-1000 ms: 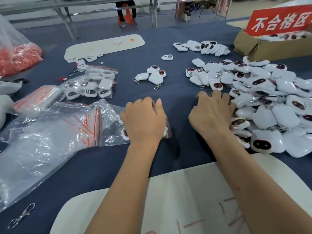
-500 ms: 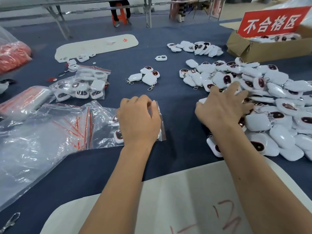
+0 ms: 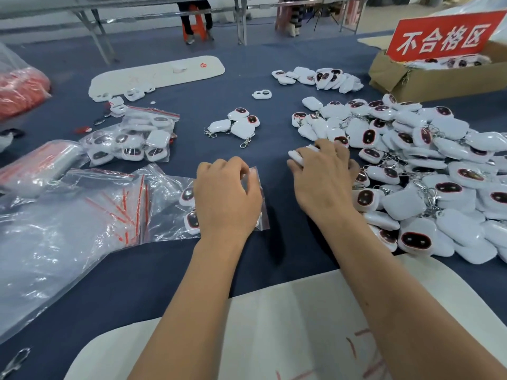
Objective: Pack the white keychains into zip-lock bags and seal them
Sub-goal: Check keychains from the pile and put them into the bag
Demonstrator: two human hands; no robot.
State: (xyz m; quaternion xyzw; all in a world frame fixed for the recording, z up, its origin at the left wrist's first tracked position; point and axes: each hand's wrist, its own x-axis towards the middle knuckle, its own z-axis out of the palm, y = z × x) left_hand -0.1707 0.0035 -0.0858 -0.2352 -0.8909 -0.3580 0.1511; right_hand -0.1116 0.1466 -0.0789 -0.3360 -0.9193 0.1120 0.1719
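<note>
Two keychains (image 3: pixel 190 207) show through the zip-lock bag (image 3: pixel 175 212) that lies under my left hand (image 3: pixel 226 200); my left fingers are curled down on the bag's open mouth, pinching the plastic there, and any more inside are hidden by my palm. Just to the right of the bag, my right hand (image 3: pixel 322 178) is clenched around white keychains, at least one poking out past my knuckles (image 3: pixel 295 156), how many I cannot tell. Beyond that hand, further right of the bag, sits the big heap of keychains (image 3: pixel 428 171), far too many to count, their clips and chains tangled together. That tangle is my worry: a chain could snag a neighbour and drag extras along, or a clip could catch on the bag's lip and let the mouth slip from my pinch, so the count inside goes wrong. Behind the bag lie four loose keychains (image 3: pixel 237 124) in a small cluster, and one filled bag (image 3: pixel 131 141) to the back left. Left of my bag is a slack pile of empty bags (image 3: pixel 68 223), red strips showing. One cardboard box (image 3: pixel 428 75) with one red sign (image 3: pixel 441 37) stands far back right.
</note>
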